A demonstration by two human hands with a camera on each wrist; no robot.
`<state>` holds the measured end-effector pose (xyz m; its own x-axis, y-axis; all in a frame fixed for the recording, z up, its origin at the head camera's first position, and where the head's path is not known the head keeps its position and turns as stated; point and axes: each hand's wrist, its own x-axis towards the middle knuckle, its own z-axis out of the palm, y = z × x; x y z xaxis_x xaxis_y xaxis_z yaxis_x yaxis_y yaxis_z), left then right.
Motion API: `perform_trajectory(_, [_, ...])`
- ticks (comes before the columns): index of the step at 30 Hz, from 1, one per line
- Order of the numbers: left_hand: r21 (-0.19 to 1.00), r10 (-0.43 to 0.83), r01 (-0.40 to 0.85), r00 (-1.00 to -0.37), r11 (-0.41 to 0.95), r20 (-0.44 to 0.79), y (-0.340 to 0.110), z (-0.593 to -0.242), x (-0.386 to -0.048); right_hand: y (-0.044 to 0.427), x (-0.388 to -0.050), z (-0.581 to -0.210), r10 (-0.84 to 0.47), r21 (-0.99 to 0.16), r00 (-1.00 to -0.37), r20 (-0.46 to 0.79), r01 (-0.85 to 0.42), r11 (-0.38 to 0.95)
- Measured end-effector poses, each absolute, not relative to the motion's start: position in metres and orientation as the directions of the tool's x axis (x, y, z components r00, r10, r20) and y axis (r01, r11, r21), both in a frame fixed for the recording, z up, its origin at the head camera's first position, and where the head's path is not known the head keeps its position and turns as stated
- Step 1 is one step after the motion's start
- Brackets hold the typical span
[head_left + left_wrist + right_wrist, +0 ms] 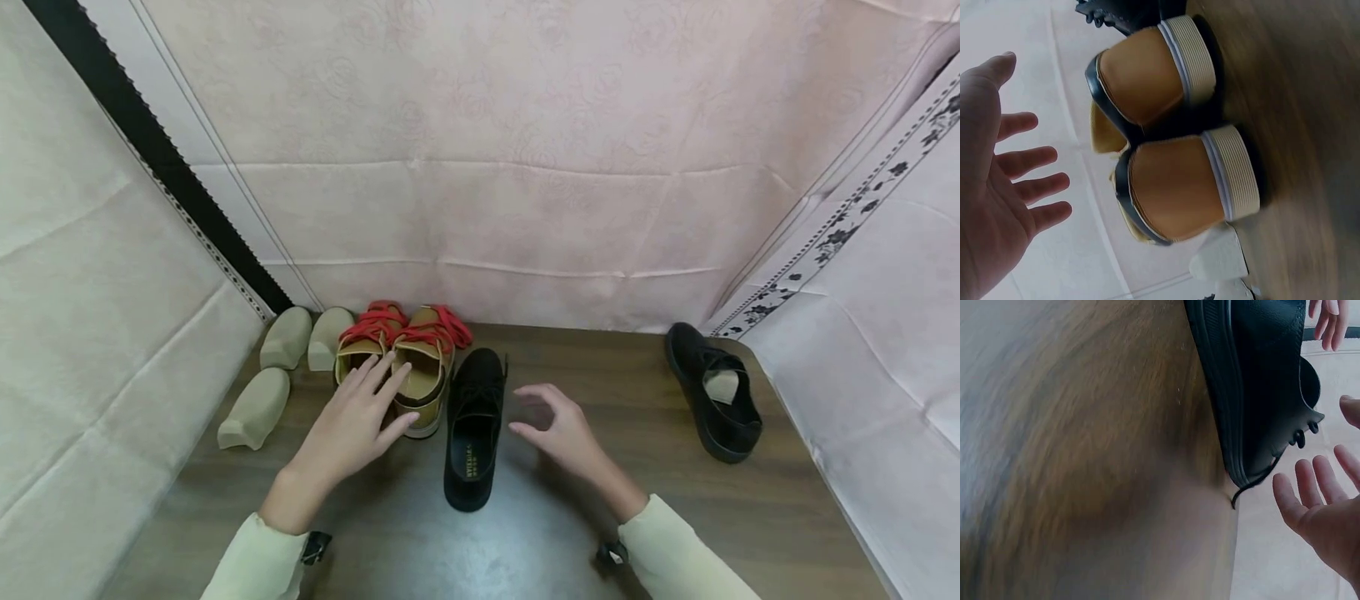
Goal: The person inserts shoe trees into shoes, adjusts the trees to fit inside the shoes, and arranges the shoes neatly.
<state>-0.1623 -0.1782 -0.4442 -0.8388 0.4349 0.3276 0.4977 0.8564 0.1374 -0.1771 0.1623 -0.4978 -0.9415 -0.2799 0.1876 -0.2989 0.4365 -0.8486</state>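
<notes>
My left hand [348, 425] hovers with spread fingers over a pair of tan shoes with red laces [422, 379]. In the left wrist view, the palm is apart from the brown heels of these shoes [1175, 187]. Just right of the pair stands a black lace-up shoe [472, 450], its toe toward the back wall. To its right is my right hand [562, 433], fingers loosely bent and nothing in them. The right wrist view shows a gap between those fingers and the black shoe [1266, 381], with a loose lace end hanging near its toe.
Three pale shoe-shaped inserts [257, 408] lie at the left by the side wall. Another black shoe [712, 400] sits far right, with a pale insert [722, 386] inside. Cloth-covered walls [487, 217] enclose the wooden floor [600, 367] at the back and sides.
</notes>
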Motion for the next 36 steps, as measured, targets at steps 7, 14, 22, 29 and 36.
perform_trajectory(7, [0.148, 0.403, 0.481, -0.838, 0.864, 0.367, -0.193, -0.446, -0.165, 0.146, -0.18, -0.499, -0.273, -0.872, -0.949, 0.156, -0.262, 0.413])
perform_trajectory(14, [0.159, 0.375, 0.457, -0.848, 0.875, 0.374, -0.206, -0.448, -0.167, 0.136, -0.185, -0.504, -0.27, -0.839, -0.943, 0.195, -0.303, 0.453])
perform_trajectory(22, [0.165, 0.349, 0.455, -0.83, 0.875, 0.434, -0.223, -0.454, -0.168, 0.131, -0.185, -0.507, -0.264, -0.84, -0.938, 0.226, -0.325, 0.435])
perform_trajectory(29, [0.18, 0.312, 0.436, -0.825, 0.882, 0.471, -0.241, -0.453, -0.166, 0.128, -0.184, -0.504, -0.245, -0.828, -0.945, 0.216, -0.31, 0.467])
perform_trajectory(36, [0.216, 0.251, 0.379, -0.856, 0.9, 0.452, -0.259, -0.453, -0.166, 0.124, -0.184, -0.503, -0.24, -0.807, -0.942, 0.233, -0.325, 0.493])
